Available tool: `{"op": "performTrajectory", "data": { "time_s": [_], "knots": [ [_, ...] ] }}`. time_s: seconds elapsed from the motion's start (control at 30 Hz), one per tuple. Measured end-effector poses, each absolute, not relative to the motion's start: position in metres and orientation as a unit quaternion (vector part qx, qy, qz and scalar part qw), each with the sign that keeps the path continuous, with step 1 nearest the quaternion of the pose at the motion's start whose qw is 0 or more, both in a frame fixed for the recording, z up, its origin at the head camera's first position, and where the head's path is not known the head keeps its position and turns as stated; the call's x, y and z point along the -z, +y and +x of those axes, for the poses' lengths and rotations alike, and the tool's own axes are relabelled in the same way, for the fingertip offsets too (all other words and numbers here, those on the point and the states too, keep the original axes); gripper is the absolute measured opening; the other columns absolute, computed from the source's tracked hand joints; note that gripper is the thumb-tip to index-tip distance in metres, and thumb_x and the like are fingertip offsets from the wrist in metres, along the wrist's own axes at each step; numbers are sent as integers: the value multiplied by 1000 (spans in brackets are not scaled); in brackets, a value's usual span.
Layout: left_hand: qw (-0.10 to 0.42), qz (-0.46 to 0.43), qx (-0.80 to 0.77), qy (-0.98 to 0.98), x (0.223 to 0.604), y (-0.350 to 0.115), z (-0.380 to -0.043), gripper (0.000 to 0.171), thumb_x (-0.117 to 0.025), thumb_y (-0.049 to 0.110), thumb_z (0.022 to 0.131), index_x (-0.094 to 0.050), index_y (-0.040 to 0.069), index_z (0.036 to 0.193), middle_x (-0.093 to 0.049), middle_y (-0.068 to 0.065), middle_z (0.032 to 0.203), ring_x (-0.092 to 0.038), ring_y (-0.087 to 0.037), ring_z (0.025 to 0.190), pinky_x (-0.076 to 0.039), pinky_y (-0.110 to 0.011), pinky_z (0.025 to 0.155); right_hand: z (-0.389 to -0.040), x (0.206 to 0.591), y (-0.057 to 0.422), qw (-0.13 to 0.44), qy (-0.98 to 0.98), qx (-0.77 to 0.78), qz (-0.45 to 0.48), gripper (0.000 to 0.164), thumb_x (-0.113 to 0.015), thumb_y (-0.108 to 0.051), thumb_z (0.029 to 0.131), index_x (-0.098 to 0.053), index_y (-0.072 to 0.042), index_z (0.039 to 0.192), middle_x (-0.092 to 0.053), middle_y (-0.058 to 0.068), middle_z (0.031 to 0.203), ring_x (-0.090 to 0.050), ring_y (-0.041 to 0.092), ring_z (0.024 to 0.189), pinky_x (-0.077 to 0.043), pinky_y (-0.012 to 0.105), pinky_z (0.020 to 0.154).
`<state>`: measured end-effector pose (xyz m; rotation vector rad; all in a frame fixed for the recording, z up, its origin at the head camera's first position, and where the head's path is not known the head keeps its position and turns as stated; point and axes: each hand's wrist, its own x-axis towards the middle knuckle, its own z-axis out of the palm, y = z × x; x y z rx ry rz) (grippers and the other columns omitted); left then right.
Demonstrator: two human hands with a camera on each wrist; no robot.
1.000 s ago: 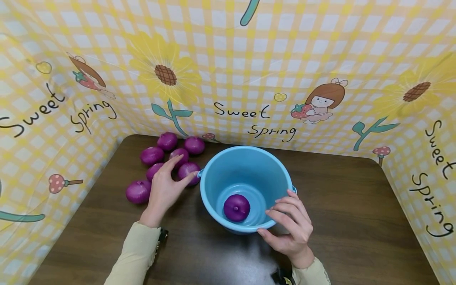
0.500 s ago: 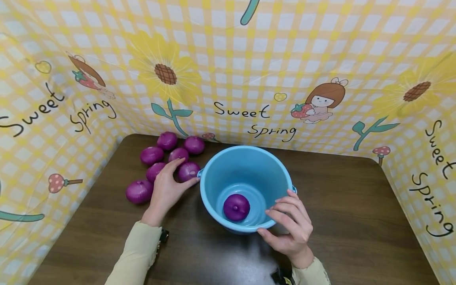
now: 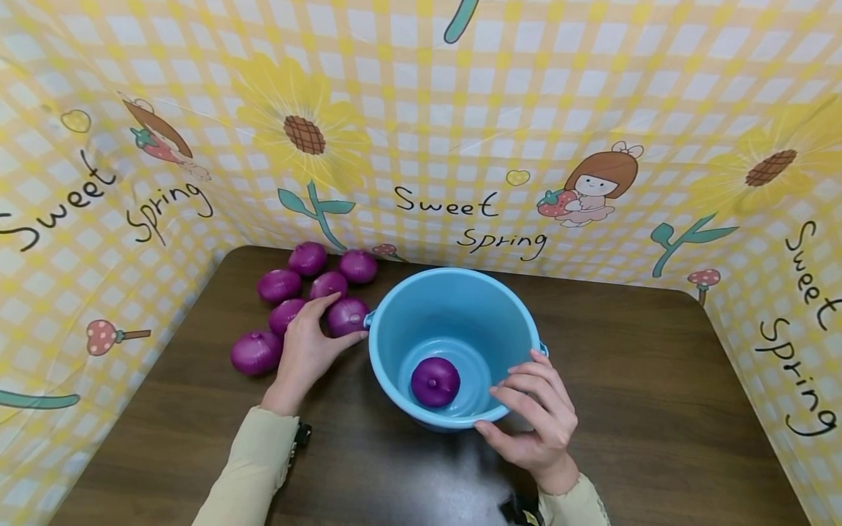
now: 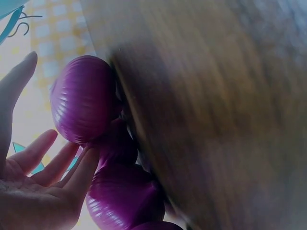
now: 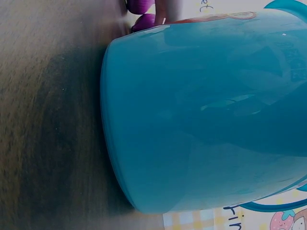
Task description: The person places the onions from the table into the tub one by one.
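In the head view my left hand (image 3: 308,351) spreads thumb and fingers around a purple onion (image 3: 347,317) beside the bucket. The left wrist view has the thumb (image 4: 17,79) apart from the onion (image 4: 85,98) and the fingertips right at its underside. My right hand (image 3: 536,420) holds the rim of a light blue bucket (image 3: 454,274), fingertips over the edge and thumb at the front. Another purple onion (image 3: 435,382) lies on the bucket's bottom. The right wrist view is filled by the bucket's outer wall (image 5: 201,120); the right hand does not show there.
Several more purple onions cluster at the back left of the dark wooden table (image 3: 645,365), among them a far one (image 3: 308,258) and a near one (image 3: 256,353). A yellow checked cloth (image 3: 421,131) stands behind and at both sides.
My left hand has drawn slightly down and right, closer about the onion beside the bucket, then stayed nearly still. The right hand and the bucket have not visibly moved.
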<state>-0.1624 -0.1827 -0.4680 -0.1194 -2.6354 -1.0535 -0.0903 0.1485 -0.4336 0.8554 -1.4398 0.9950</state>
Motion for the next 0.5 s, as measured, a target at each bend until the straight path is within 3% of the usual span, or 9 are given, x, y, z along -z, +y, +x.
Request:
{"op": "performTrajectory", "data": {
  "time_s": [0.5],
  "knots": [
    [113,-29,349,-930,469,-183,-166,74,-92,21,77,-58,3,140,-56,-21,139,-52,-41,127,-43,-61,104,-92,432,147,568,-605,-422,364,45,-83,-41,85,-74,2,74,-66,15,69,-60,34,68,-50,51,100]
  ]
}}
